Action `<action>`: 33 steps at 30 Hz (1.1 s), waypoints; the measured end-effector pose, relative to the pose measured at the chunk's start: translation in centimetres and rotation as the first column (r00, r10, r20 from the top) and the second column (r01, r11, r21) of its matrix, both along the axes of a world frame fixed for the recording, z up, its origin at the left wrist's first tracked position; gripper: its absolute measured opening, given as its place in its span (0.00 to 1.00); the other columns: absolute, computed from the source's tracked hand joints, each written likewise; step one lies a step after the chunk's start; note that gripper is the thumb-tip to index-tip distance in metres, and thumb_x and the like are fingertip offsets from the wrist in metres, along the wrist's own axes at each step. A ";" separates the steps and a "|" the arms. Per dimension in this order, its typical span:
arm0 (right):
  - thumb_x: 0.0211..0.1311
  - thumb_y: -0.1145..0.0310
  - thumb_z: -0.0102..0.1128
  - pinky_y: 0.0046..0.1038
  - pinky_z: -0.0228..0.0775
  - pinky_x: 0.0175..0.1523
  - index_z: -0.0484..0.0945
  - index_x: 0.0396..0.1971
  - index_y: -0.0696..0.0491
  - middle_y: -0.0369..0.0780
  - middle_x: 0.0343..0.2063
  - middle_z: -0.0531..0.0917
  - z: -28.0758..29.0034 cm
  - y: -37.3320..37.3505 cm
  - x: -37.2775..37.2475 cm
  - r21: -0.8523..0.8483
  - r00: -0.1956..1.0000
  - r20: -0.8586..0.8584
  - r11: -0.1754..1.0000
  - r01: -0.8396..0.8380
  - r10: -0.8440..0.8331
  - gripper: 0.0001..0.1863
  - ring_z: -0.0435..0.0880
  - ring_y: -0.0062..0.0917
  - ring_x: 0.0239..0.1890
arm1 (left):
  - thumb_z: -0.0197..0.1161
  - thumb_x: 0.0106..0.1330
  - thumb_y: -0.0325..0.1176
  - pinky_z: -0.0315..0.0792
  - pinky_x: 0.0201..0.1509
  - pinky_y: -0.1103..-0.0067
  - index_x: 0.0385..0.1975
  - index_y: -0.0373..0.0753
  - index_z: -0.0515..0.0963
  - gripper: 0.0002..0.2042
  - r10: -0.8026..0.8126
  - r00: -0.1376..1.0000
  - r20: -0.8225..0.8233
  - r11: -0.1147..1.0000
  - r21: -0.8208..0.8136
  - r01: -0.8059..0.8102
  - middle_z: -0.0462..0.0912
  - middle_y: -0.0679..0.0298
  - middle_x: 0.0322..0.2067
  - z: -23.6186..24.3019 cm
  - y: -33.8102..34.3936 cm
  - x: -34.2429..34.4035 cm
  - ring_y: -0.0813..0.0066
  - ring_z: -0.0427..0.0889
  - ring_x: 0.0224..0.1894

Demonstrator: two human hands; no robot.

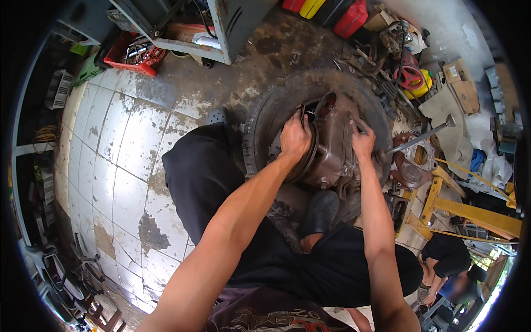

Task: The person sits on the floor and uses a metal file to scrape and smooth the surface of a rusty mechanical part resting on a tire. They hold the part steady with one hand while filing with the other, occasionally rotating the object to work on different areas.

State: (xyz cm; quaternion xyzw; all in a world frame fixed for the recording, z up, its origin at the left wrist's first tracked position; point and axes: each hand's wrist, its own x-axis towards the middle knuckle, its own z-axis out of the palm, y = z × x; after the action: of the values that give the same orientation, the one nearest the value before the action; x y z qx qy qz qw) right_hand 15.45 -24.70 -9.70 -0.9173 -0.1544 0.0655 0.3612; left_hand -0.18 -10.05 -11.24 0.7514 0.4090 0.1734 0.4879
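Note:
A greasy brown metal housing [337, 144], with a round open port at its top, rests in a large worn tyre [260, 105] lying on the floor. My left hand [296, 133] is closed on the round flanged rim at the housing's left side, fingertips over its upper edge. My right hand [362, 138] grips the housing's right side with curled fingers. A long metal bar [420, 136] sticks out to the right of my right hand, beside a round cast metal part [412, 171]. My dark clog [321, 210] is just below the housing.
A red tool tray [133, 61] and grey metal cabinet [232, 22] stand at upper left. Jerrycans [351, 16], cardboard [462, 88] and clutter line the wall. A yellow steel frame [475, 216] is at right; another person [445, 257] crouches below it. White tiles [121, 166] lie at left.

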 end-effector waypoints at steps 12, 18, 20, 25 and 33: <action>0.60 0.53 0.65 0.32 0.74 0.36 0.84 0.29 0.61 0.45 0.21 0.85 2.1 3.7 1.7 -0.242 0.959 0.022 0.933 -0.268 0.282 0.21 0.85 0.35 0.26 | 0.47 0.73 0.40 0.70 0.56 0.60 0.57 0.33 0.71 0.20 0.007 1.000 -0.008 1.000 -0.025 -0.007 0.79 0.44 0.49 -0.3 0.0 0.0 0.46 0.76 0.53; 0.60 0.56 0.65 0.34 0.74 0.34 0.82 0.25 0.63 0.45 0.20 0.84 -0.8 4.0 2.4 -0.223 0.886 0.102 0.878 -0.423 0.453 0.20 0.84 0.33 0.22 | 0.46 0.73 0.40 0.70 0.57 0.60 0.57 0.32 0.71 0.21 0.003 1.000 -0.015 0.999 -0.052 -0.004 0.79 0.45 0.50 0.0 -0.1 0.1 0.47 0.76 0.54; 0.60 0.58 0.66 0.34 0.74 0.34 0.82 0.24 0.64 0.46 0.20 0.84 -0.2 4.9 1.9 -0.172 0.866 -0.117 0.849 -0.500 0.486 0.20 0.84 0.33 0.21 | 0.46 0.73 0.40 0.70 0.58 0.60 0.57 0.32 0.71 0.21 -0.006 1.000 -0.025 0.999 -0.040 0.005 0.79 0.45 0.50 -0.3 0.1 0.0 0.47 0.76 0.55; 0.59 0.60 0.66 0.32 0.74 0.29 0.81 0.26 0.65 0.44 0.19 0.84 0.2 5.6 3.3 -0.210 0.932 -0.146 0.910 -0.358 0.333 0.19 0.84 0.29 0.19 | 0.46 0.74 0.40 0.69 0.59 0.61 0.58 0.32 0.71 0.21 -0.026 0.999 -0.019 0.999 -0.028 0.026 0.79 0.46 0.51 -0.5 0.1 0.2 0.47 0.75 0.55; 0.58 0.60 0.65 0.31 0.74 0.28 0.79 0.27 0.66 0.45 0.17 0.83 1.5 7.1 2.3 -0.139 0.898 -0.143 0.890 -0.434 0.416 0.19 0.84 0.31 0.20 | 0.46 0.73 0.41 0.69 0.56 0.57 0.55 0.33 0.73 0.21 0.022 0.999 0.028 1.000 -0.008 -0.021 0.79 0.42 0.47 -0.6 0.5 0.1 0.43 0.77 0.52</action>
State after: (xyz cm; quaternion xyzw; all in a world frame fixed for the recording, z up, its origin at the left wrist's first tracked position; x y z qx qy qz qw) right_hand 17.76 -17.63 -8.17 -0.8832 -0.3253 0.2060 0.2676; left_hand -0.06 -9.56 -11.87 0.7425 0.4108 0.1877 0.4948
